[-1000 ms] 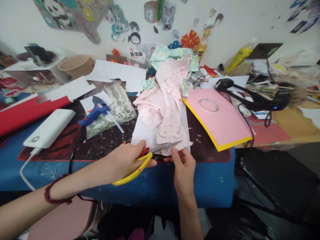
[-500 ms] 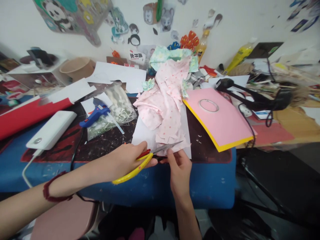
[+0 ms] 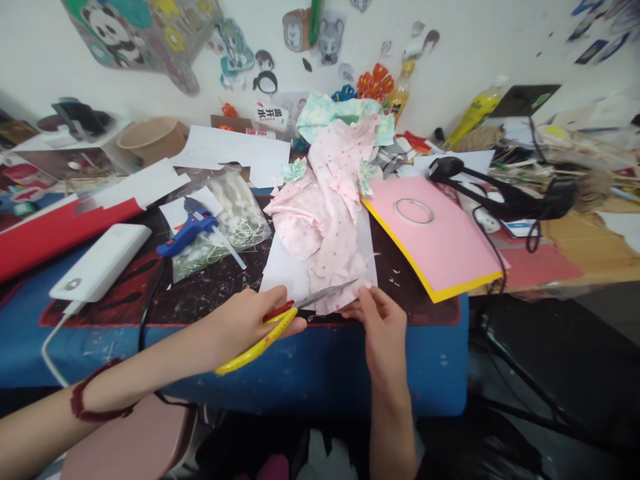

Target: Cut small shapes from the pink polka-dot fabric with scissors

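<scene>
My left hand (image 3: 257, 313) is wrapped round a pair of scissors (image 3: 260, 347) with yellow and red handles. Their narrow blades point right, across the near end of a pink dotted cloth (image 3: 337, 170). My right hand (image 3: 386, 327) pinches the near right edge of that cloth, just beyond the blade tips. The cloth lies crumpled over a white sheet of paper (image 3: 285, 273). Small green patterned bows (image 3: 294, 171) sit at its sides, and a green patterned cloth (image 3: 325, 113) lies at its far end.
On the left are a blue glue gun (image 3: 193, 230), a plastic bag of string (image 3: 240, 213) and a white power bank (image 3: 103, 263). Pink and yellow sheets (image 3: 430, 253) bear a silver ring (image 3: 414, 211) on the right, beside a black stand (image 3: 500, 200). Bottles (image 3: 401, 93) stand behind.
My right hand has shifted right along the cloth's near edge, away from the scissors. My left hand and the scissors have moved slightly left. The view has shifted a little.
</scene>
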Motion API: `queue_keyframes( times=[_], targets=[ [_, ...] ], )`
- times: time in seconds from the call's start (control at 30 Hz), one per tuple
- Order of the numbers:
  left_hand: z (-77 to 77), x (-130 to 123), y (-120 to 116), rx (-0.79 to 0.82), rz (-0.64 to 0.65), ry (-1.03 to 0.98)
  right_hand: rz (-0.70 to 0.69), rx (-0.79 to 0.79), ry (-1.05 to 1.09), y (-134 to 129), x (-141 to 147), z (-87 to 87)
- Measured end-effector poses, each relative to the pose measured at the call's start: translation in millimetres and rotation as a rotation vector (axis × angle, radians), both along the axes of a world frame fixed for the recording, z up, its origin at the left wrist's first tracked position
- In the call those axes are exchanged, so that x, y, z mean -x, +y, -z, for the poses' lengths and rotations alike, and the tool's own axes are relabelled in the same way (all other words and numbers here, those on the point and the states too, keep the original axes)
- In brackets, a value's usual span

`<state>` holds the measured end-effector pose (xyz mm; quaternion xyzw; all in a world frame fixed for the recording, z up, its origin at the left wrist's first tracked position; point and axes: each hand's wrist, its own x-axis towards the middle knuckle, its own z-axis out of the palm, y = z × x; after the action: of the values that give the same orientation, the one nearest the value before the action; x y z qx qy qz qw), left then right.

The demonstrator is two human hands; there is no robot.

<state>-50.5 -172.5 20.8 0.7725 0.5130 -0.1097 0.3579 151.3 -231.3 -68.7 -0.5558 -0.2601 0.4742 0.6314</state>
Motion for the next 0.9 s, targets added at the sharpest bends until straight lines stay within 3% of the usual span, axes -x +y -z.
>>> queue_keyframes(
  times=[0.27,0.4,0.77,0.9],
  targets=[
    [15.4,8,-12,0.041,0.074,-0.324,0.124,-0.108,0.022,-3,4,0.7],
    [23.2,6,-15,0.081,0.028,-0.451,0.149,-0.135,0.036,-5,7,5.4],
    [27.0,-14,-23,0.033,-0.142,-0.249,0.203,-0.146,0.023,-5,2,9.0],
    [31.7,-12,-33,0.025,-0.161,-0.282,0.177,-0.159,-0.031,-6,3,5.2]
  ],
)
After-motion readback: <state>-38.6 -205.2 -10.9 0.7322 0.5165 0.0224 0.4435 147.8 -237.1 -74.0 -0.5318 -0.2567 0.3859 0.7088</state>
